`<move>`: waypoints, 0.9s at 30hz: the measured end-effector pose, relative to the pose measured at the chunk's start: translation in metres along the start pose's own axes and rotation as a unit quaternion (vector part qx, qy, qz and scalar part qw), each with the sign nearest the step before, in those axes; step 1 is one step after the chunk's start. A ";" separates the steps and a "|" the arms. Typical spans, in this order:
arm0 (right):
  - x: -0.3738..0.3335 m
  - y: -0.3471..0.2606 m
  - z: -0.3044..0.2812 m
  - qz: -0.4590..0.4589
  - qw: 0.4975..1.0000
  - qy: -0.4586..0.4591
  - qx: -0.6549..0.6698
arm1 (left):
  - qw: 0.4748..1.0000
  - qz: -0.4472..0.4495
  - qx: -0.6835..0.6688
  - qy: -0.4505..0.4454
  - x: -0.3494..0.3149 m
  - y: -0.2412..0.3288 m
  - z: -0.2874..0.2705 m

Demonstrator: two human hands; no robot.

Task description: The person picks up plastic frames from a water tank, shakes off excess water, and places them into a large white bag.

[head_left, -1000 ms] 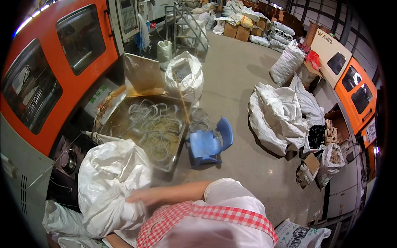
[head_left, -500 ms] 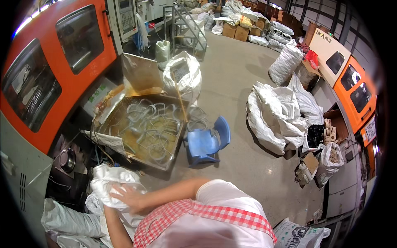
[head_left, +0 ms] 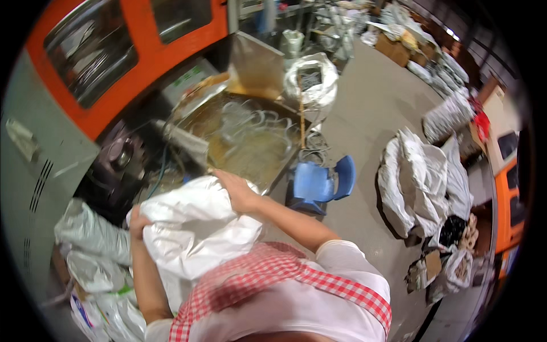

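Note:
A large white woven sack [head_left: 196,228] is stretched between my two hands in front of my red-checked apron. My left hand [head_left: 138,222] is closed on its left edge. On the far right edge, my right hand [head_left: 235,191] grips the sack, its fingertips partly hidden by the fabric. Between the hands the sack sags in loose folds. Just beyond it stands a shallow metal trough [head_left: 282,171] of yellowish liquid, with several clear, looped plastic pieces [head_left: 250,122] in it.
A blue chair [head_left: 313,182] stands right of the trough. Behind the trough is an open white sack [head_left: 322,97] of grey pieces. Filled bags [head_left: 94,233] lie at my left by a grey cabinet [head_left: 40,165]. Large white sacks [head_left: 413,176] rest on the floor at right.
The bunched white sack has been lifted and spread wide between my hands. My left hand has come into view on its edge, and my right hand has moved up and right. The view has turned left.

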State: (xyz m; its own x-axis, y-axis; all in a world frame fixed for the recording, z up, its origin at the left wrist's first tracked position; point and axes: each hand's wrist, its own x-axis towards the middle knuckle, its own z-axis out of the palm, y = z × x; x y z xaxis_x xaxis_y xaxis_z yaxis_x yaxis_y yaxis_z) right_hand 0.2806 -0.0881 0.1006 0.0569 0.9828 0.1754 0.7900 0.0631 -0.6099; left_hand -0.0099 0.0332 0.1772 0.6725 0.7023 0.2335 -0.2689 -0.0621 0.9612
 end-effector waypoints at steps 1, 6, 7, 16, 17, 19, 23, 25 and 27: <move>0.008 -0.015 -0.007 -0.047 0.998 -0.031 0.034 | 0.998 0.058 0.031 -0.018 0.001 -0.012 -0.005; 0.021 -0.045 -0.011 -0.160 0.977 -0.123 0.061 | 0.981 0.159 0.057 -0.095 0.019 -0.038 -0.013; 0.018 -0.035 0.000 -0.121 0.961 -0.217 0.125 | 0.997 0.038 -0.050 -0.055 0.020 -0.029 0.004; 0.001 -0.014 0.011 0.226 0.693 -0.075 0.680 | 0.812 0.027 0.531 0.241 -0.017 -0.031 -0.022; 0.004 -0.020 0.016 0.221 0.718 -0.052 0.658 | 0.887 -0.004 0.383 0.260 -0.018 -0.036 -0.010; 0.012 -0.033 0.033 0.212 0.765 -0.008 0.609 | 0.876 -0.077 0.414 0.236 -0.022 -0.037 0.024; 0.023 -0.067 0.056 0.143 0.641 -0.060 0.752 | 0.748 -0.236 0.582 0.217 -0.037 -0.075 0.029; 0.025 -0.082 0.058 0.140 0.523 -0.081 0.837 | 0.585 -0.380 0.676 0.238 -0.038 -0.088 0.023; 0.028 -0.094 0.044 0.115 0.423 -0.099 0.893 | 0.499 -0.384 0.720 0.293 -0.084 -0.109 -0.037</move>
State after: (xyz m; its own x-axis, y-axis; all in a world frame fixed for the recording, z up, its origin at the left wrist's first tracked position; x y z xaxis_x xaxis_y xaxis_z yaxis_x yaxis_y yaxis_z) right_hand 0.1814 -0.0586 0.1292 -0.1848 0.9827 -0.0071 -0.9549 -0.1813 -0.2352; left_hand -0.0625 0.0068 0.0473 -0.2332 0.9717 0.0374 0.9703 0.2350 -0.0579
